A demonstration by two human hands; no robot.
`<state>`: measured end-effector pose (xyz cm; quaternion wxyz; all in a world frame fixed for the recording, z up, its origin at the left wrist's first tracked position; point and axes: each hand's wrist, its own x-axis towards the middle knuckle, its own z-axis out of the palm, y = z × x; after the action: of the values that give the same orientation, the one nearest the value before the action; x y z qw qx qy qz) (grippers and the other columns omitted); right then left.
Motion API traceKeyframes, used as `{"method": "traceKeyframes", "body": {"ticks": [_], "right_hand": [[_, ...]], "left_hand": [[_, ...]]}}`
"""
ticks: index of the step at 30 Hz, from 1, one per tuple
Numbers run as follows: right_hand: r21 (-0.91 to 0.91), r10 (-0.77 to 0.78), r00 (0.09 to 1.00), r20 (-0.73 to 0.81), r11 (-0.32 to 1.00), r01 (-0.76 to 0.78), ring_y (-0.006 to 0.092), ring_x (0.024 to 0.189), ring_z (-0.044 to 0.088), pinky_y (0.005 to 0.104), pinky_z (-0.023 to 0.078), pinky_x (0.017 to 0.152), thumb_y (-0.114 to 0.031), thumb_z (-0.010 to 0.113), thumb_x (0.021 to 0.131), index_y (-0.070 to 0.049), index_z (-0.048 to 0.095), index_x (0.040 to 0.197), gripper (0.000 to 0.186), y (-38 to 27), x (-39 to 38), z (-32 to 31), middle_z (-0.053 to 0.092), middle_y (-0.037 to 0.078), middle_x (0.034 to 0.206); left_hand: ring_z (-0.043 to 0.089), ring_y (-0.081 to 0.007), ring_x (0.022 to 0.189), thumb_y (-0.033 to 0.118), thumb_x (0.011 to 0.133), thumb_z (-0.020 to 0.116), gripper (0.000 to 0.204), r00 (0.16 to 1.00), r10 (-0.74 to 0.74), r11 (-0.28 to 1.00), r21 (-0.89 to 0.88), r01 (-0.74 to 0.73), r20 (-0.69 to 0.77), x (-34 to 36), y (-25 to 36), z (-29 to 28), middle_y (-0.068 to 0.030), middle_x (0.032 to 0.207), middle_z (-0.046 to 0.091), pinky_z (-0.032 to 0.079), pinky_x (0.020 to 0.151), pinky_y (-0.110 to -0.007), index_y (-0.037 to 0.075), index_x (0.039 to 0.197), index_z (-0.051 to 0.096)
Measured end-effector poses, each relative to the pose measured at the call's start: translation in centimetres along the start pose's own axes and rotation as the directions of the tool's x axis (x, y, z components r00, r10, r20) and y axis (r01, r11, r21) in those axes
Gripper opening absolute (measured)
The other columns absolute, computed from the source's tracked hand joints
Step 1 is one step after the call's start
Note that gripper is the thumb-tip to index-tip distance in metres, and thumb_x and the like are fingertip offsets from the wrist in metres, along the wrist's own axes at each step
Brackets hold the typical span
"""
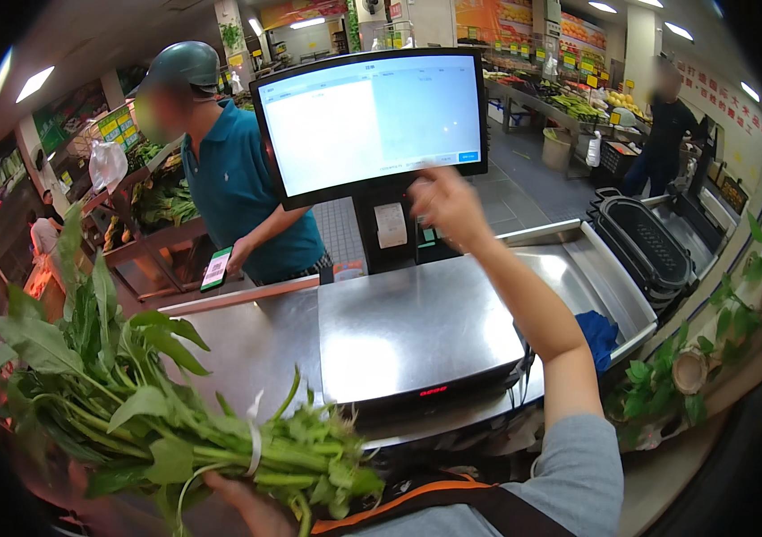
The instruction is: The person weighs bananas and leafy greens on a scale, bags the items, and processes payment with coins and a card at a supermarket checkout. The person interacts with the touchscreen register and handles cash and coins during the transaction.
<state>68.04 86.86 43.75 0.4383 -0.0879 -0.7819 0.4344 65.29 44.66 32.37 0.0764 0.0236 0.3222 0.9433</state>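
A large bunch of long-stemmed leafy greens point(157, 403), bound by a white tie point(255, 445), lies across the lower left. My left hand point(251, 506) is closed around its underside, the fingers mostly hidden by stems and leaves. My right arm reaches up to the far side of the counter. Motion smears my right hand point(446, 204), which is at the lower edge of a lit monitor point(372, 125); whether it touches the screen I cannot tell. Below that arm is a flat steel weighing scale point(417, 327) with a small red display point(433, 391).
Across the counter stands a person in a teal shirt and helmet point(238, 188), holding a phone point(217, 268). A receipt slip point(390, 224) hangs under the monitor. Stacked black baskets point(645, 242) and a blue plastic bag point(597, 336) are to the right. Another person point(667, 134) stands farther back.
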Motion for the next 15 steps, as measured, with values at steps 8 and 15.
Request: {"method": "traceKeyframes", "body": {"ticks": [8,15], "right_hand": [[-0.226,-0.173,0.498,0.850,0.733,0.641,0.0319,0.099,0.052,0.0397,0.039,0.084,-0.051,0.073,0.062,0.002,0.024,0.135,0.103,-11.3,-8.5,2.4,0.054,0.020,0.105],[-0.458,0.178,0.486,0.856,0.699,0.550,0.0355,0.095,0.053,0.0418,0.039,0.085,-0.025,0.080,0.053,-0.004,0.024,0.137,0.103,-5.7,-7.2,-3.0,0.054,0.019,0.103]], "left_hand": [[0.033,-0.0259,0.125,0.054,0.084,0.049,0.072,0.930,-0.186,0.972,0.197,0.127,0.318,-0.2,-12.7,4.7,-0.0077,0.137,0.034,0.025,0.105,-0.043,0.008,0.135,0.028],[0.041,-0.0203,0.115,0.004,0.081,0.061,0.051,0.854,-0.158,0.981,0.179,0.077,0.495,-2.9,-20.4,11.1,-0.0092,0.126,0.042,0.029,0.098,-0.032,0.002,0.126,0.037]]}}
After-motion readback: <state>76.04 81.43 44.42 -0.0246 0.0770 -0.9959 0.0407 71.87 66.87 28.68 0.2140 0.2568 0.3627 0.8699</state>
